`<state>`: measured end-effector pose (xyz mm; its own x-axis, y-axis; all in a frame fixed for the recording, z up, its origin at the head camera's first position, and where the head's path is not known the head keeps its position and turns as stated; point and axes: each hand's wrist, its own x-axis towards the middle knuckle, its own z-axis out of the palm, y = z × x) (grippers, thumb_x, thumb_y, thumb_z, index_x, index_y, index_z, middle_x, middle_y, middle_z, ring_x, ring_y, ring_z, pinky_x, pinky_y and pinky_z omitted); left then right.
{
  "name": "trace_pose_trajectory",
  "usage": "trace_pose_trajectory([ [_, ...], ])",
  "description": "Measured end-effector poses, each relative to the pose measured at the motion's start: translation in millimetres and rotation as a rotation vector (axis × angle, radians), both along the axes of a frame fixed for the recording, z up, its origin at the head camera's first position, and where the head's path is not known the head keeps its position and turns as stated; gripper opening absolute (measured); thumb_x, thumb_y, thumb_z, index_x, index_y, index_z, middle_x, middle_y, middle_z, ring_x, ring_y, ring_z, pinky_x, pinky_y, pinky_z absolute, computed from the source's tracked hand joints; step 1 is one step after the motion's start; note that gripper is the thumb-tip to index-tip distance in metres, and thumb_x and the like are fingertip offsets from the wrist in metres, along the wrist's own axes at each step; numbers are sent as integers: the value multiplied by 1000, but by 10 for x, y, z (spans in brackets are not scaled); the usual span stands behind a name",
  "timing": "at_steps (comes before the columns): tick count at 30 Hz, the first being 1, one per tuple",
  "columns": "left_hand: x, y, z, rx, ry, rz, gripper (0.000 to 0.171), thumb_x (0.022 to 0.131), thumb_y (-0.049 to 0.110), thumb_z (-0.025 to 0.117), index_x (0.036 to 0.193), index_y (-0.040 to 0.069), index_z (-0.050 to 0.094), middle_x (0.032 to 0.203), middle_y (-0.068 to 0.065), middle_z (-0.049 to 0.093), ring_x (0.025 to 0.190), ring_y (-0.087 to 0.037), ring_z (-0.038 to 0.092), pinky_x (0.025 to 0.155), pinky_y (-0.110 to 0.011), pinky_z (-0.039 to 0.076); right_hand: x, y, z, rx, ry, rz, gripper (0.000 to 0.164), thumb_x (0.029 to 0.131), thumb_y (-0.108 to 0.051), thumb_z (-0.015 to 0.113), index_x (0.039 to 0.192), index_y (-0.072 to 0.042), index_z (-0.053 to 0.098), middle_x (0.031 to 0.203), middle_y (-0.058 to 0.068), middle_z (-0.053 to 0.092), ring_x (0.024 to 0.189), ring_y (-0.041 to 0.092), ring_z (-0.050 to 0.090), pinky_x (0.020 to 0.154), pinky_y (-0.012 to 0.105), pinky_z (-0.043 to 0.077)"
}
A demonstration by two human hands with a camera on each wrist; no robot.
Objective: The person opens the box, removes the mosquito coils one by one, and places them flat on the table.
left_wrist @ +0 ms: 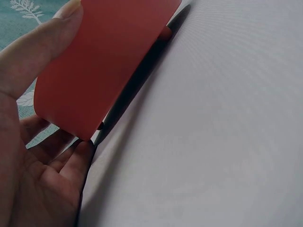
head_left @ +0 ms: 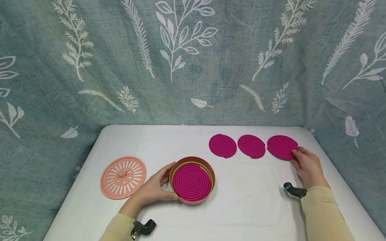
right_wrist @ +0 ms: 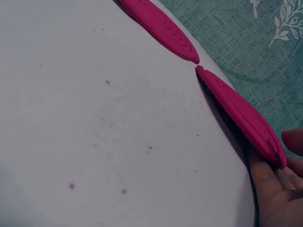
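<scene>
My left hand (head_left: 156, 187) grips the side of a round salmon-pink container (head_left: 194, 203), fingers behind and thumb in front. Inside it lies a magenta spiral coaster (head_left: 191, 182), ringed by a yellow-green rim. The left wrist view shows the container's smooth red-looking wall (left_wrist: 99, 61) between thumb and fingers, with dark shadow under its lower edge. At the far right, my right hand (head_left: 308, 165) pinches the near right edge of another magenta spiral coaster (head_left: 281, 147). In the right wrist view this coaster (right_wrist: 244, 118) has fingers under its edge and shadow below.
Two more magenta spiral coasters, one in the middle (head_left: 251, 146) and one to its left (head_left: 222, 146), lie in a row along the back. A slotted peach lid (head_left: 123, 192) with a small ring handle lies left of the container. A leaf-patterned cloth (head_left: 193, 67) hangs behind the white table (head_left: 247, 207).
</scene>
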<state>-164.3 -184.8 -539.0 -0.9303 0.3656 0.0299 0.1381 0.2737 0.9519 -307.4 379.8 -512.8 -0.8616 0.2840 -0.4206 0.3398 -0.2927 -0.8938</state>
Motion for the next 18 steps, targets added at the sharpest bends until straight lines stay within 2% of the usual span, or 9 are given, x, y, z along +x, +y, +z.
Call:
trace_pose_trajectory([
  [3, 3, -1, 6, -2, -13, 1, 118, 60, 35, 97, 156, 27, 28, 154, 7, 36, 141, -11, 34, 112, -22, 34, 34, 30, 43, -81, 46, 37, 79, 100, -21, 59, 160, -21, 7, 165, -3, 3, 146, 9, 15, 116, 31, 22],
  [5, 3, 0, 8, -6, -16, 0, 117, 61, 35, 96, 156, 28, 28, 154, 7, 36, 141, -11, 34, 112, -22, 34, 62, 52, 67, -127, 69, 55, 85, 98, -21, 62, 159, -20, 3, 164, -4, -2, 146, 9, 10, 118, 31, 18],
  [11, 0, 2, 12, -11, -22, 1, 118, 61, 35, 96, 156, 26, 28, 154, 8, 35, 141, -10, 34, 112, -22, 34, 156, 99, 104, -191, 106, 58, 92, 96, -19, 66, 159, -19, -1, 164, -4, -3, 147, 10, 10, 119, 31, 16],
  [18, -3, -1, 15, -20, -19, 7, 119, 61, 35, 96, 157, 25, 27, 153, 8, 36, 141, -8, 33, 112, -21, 33, 234, 124, 137, -268, 137, 19, 84, 99, -15, 60, 159, -21, 1, 165, -3, 4, 147, 11, 12, 119, 30, 14],
])
